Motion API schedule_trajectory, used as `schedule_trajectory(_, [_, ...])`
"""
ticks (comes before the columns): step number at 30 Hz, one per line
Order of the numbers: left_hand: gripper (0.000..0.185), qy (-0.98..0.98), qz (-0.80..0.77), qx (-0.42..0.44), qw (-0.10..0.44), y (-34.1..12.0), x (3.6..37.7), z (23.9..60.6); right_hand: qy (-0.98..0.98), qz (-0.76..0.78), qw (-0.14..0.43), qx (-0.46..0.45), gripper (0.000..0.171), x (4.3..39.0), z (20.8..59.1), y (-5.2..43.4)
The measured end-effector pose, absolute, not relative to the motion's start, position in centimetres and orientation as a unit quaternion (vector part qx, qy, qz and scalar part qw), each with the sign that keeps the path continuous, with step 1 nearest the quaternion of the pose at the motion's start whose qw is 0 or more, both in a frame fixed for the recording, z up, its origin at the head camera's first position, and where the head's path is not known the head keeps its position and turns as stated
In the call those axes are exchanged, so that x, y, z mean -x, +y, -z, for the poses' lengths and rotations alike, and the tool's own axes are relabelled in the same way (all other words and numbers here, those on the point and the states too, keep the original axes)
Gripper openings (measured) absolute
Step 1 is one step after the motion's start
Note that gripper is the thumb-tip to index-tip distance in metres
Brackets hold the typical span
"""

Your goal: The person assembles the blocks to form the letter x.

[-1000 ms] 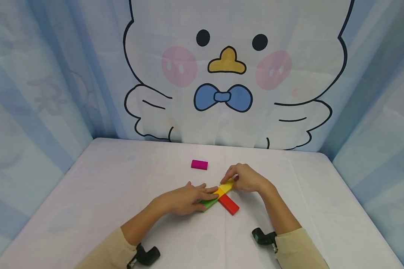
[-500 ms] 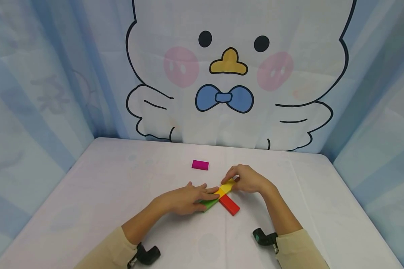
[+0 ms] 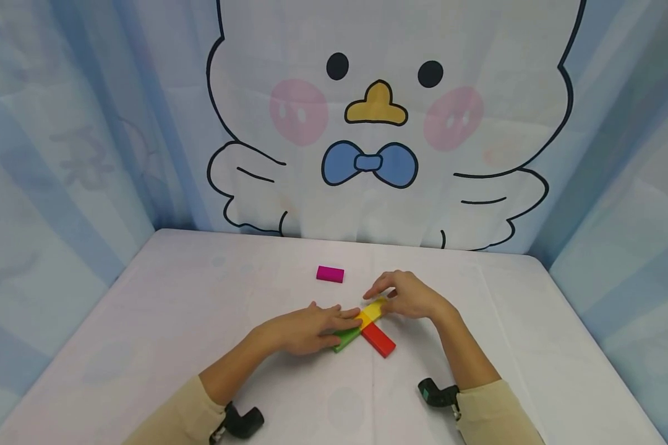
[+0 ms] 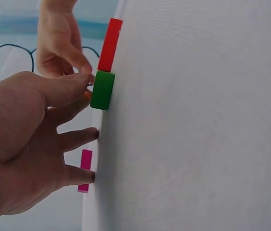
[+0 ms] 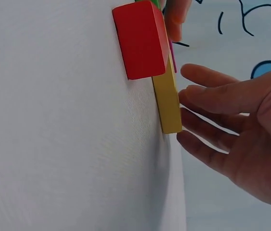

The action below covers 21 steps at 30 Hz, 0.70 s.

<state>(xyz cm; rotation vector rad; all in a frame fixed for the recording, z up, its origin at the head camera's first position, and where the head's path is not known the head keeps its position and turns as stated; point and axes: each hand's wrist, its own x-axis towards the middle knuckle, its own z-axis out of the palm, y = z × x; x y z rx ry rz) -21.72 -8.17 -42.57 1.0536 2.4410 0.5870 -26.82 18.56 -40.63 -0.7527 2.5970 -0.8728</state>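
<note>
A green block, a yellow block and a red block lie joined together on the white table. My left hand lies flat with straight fingers, its fingertips on the green block where it meets the yellow one. My right hand hovers at the far end of the yellow block. Its fingers are extended and loose, close to the block without curling round it. The red block lies untouched beside them.
A magenta block lies alone farther back, left of my right hand. A curtain with a cartoon duck closes off the back, and blue curtains hang on both sides. The table edge runs near my forearms.
My right hand's fingers have lifted and loosened from the yellow block's end. My left hand and the blocks have stayed put.
</note>
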Motion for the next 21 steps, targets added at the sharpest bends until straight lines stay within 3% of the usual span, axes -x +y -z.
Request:
schedule_trajectory(12, [0.056,0.876,-0.22,-0.385,0.191,-8.6,22.3,42.9,0.907,0.31,0.108,0.262,0.027,26.1,40.4,18.6])
schedule_trajectory(21, [0.04,0.878,-0.259,-0.371,0.155,-9.0,22.7,42.6,0.905,0.319,0.09,0.266,0.03,24.8,40.0,19.0])
